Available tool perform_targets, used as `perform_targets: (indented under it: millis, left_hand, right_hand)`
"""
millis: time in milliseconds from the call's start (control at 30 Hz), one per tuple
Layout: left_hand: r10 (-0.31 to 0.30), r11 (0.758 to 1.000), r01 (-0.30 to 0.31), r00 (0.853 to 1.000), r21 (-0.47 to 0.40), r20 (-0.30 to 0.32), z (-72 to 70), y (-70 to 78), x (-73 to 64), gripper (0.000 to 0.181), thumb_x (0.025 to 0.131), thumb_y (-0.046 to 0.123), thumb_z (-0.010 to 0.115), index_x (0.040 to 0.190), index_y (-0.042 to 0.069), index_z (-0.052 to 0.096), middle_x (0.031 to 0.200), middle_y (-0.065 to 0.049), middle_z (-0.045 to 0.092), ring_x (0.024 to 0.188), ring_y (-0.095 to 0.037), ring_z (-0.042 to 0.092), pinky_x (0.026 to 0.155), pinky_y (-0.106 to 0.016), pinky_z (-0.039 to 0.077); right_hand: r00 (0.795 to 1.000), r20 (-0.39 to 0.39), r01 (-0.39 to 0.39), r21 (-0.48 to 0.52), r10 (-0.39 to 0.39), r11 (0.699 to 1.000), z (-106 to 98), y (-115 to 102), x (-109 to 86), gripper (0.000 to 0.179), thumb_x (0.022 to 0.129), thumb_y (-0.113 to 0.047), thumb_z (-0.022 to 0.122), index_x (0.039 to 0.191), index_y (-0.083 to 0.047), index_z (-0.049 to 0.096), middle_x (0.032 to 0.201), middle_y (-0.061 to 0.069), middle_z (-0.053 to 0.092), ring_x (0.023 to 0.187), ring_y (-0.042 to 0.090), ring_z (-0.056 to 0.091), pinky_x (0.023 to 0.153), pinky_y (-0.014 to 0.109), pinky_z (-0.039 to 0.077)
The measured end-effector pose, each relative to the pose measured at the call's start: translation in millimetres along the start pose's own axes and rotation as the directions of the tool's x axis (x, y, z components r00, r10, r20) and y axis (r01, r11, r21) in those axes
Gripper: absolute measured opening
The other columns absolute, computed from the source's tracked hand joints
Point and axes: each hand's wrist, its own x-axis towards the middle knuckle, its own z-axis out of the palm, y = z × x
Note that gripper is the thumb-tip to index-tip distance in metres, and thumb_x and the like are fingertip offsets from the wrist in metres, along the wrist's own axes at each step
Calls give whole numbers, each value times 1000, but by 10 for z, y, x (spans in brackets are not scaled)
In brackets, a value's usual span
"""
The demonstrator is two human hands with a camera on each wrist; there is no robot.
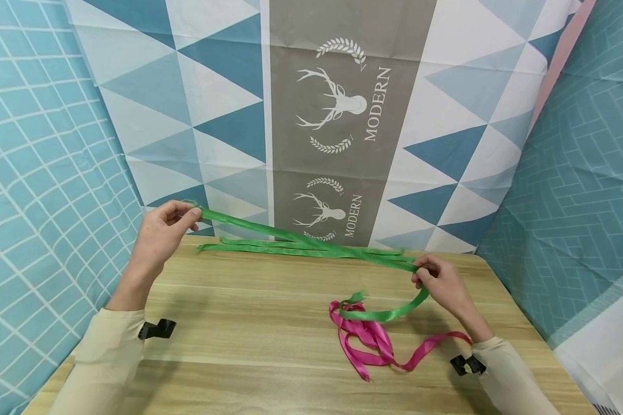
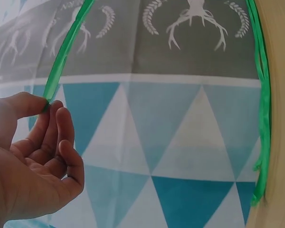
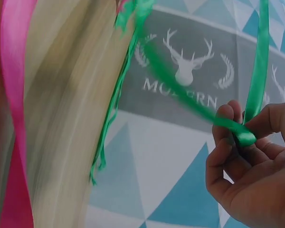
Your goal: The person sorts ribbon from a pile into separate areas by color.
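A green ribbon (image 1: 291, 234) is stretched between the two hands above the table. My left hand (image 1: 161, 233) pinches its left end between thumb and fingertips, as the left wrist view also shows. Farther right, my right hand (image 1: 443, 282) pinches the same ribbon partway along. Its loose tail curves down from there over a heap of pink ribbon (image 1: 375, 337) on the table. Along the table's back edge lie several green ribbons (image 1: 270, 249), stretched out side by side. In the right wrist view, part of the pink ribbon (image 3: 14, 95) passes at the left.
The wooden table (image 1: 228, 328) meets a patterned cloth backdrop (image 1: 337, 138) at its back edge. Blue tiled-pattern cloths hang on the left (image 1: 36, 144) and on the right. A black wrist camera (image 1: 157, 329) sits at the left cuff, another (image 1: 468, 365) at the right.
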Motion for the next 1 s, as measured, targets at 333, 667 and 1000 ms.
perform_targets:
  millis: [333,667,1000]
  left_hand:
    - [-124,992,124,992,7,7,-113,-399,93,56,104,43,58,135,-4,58,110,-5,67,89,-12,63,84,-28,44]
    - [-246,969,245,969,45,21,-248,-853,134,56,103,48,55,134,1,59,111,0,67,97,-20,63,81,-31,44]
    - [-367,929,357,920,98,135,-303,-1249,137,63,106,51,45,142,0,53,128,-18,59,110,-28,60,94,-43,44]
  right_hand:
    - [997,-69,-37,8,37,999,-294,338,73,21,105,-1,47,112,10,64,86,15,70,72,25,67,64,30,55]
    - [983,-144,-106,44,111,993,-583,604,80,28,108,-15,49,115,7,66,87,11,73,73,23,68,67,25,54]
    - [945,-81,-249,444,315,861,-820,935,86,39,107,-25,56,126,8,58,90,11,72,76,20,68,67,26,55]
